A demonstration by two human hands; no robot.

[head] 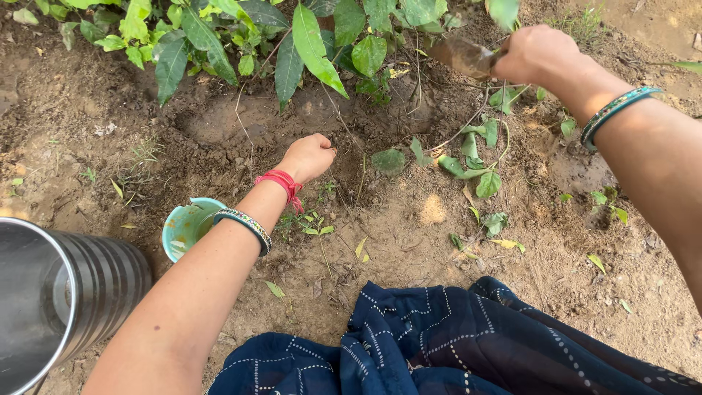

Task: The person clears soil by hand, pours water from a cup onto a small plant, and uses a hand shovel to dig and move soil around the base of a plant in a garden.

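We see our left hand (311,156) closed into a loose fist, knuckles up, pressed down on the dark soil (241,121) of a shallow dug patch near the middle of the scene; whether anything is held inside the fist we cannot tell. A red thread band (281,183) and a patterned bangle (247,227) sit on that wrist. Our right hand (537,55) is raised at the far right, its fingers wrapped tightly round the handle of a muddy digging tool (462,57), whose brown blade points left, above the ground beside the plant stems. A teal bangle (614,110) circles the right wrist. Broad green leaves (307,40) of a plant hang over the far edge of the dug patch. A small teal cup (186,227) lies on the earth just left of our left forearm, and a ribbed steel vessel (66,300) stands at the near left. Dark blue patterned cloth (453,344) covers the near ground between our arms.
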